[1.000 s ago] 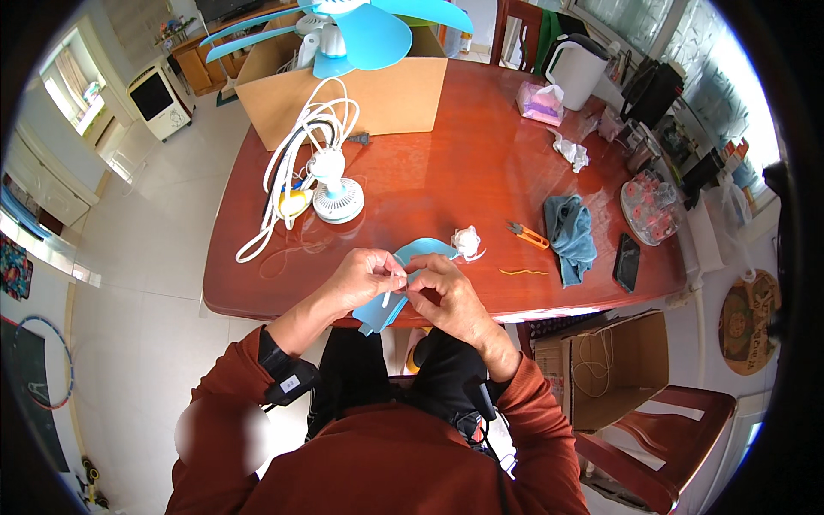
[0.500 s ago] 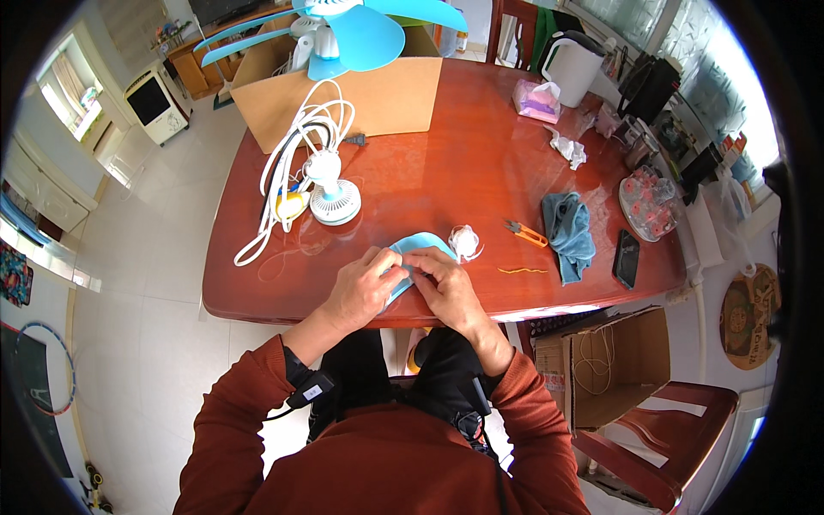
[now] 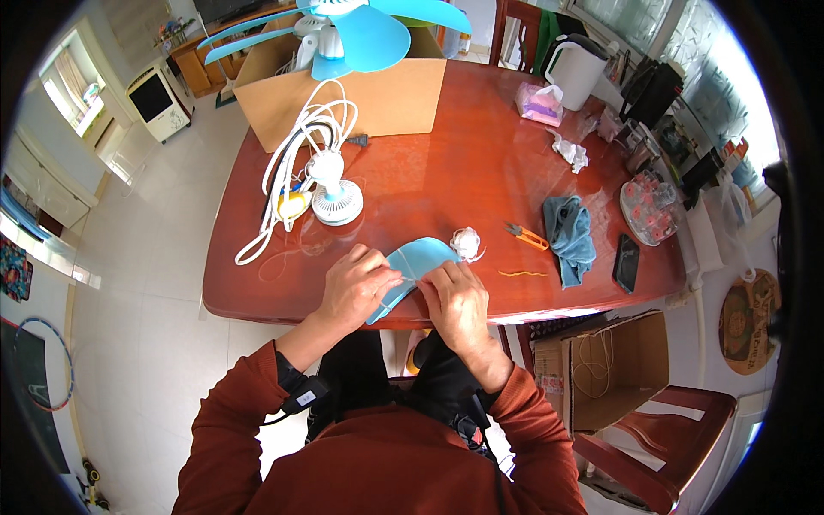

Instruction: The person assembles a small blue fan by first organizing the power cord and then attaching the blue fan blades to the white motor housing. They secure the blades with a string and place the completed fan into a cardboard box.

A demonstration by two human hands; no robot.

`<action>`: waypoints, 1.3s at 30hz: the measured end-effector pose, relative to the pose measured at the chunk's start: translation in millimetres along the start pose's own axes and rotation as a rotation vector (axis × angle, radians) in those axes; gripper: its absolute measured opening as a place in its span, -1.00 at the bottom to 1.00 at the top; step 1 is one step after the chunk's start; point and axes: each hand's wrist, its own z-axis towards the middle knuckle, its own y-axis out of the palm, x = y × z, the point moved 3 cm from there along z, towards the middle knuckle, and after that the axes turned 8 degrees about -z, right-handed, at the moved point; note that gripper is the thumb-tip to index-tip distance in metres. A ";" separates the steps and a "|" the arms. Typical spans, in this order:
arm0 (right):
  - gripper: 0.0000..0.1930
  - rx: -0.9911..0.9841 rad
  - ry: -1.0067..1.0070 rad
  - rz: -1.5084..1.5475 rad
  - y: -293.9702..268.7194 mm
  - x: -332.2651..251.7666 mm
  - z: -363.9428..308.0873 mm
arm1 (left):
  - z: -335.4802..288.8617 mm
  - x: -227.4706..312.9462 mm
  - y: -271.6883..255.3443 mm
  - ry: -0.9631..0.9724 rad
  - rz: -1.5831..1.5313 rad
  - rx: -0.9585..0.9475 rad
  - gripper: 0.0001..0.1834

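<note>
A light blue fan blade (image 3: 429, 252) lies at the table's front edge between my hands. Thin pale string crosses its surface, wrapped around it. With my left hand (image 3: 354, 285) closed over the blade's left side, I pinch the string. My right hand (image 3: 457, 302) is at its right side, fingertips also pinched on string. Just beyond the right hand sits a ball of white string (image 3: 466, 244). Orange-handled thread snips (image 3: 527, 237) and a short yellow cord (image 3: 523, 274) lie farther right.
A small white-and-blue fan base (image 3: 336, 202) with coiled white cable (image 3: 273, 202) stands at left. Behind it, a cardboard box (image 3: 369, 107) carries a blue-bladed fan (image 3: 369, 39). On the right are a blue cloth (image 3: 568, 240), a phone (image 3: 627, 263), a glass tray (image 3: 650, 208) and a kettle (image 3: 575, 70).
My hands have moved apart, the left to the left and the right slightly to the right. More of the blade and the string across it now shows.
</note>
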 end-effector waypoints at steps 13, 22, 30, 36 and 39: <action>-0.91 -0.003 0.229 0.153 14.0 7.2 -6.5 | 2.2 14.6 -8.2 -0.046 -0.357 -0.221 -0.85; -0.89 -0.052 0.151 0.114 8.9 10.3 -4.7 | -12.2 -12.2 8.4 -0.587 -0.633 -0.242 -0.86; -0.87 -0.207 0.244 0.317 -1.6 -10.6 -4.2 | -10.5 -3.8 13.9 -0.521 -0.465 -0.220 -0.84; -0.87 -0.155 0.197 0.619 -1.1 -8.8 0.8 | -13.2 -3.8 12.4 -0.454 -0.401 -0.133 -0.88; -0.89 -0.085 0.051 0.430 1.6 -8.7 4.0 | -13.5 -5.8 13.9 -0.468 -0.499 -0.122 -0.88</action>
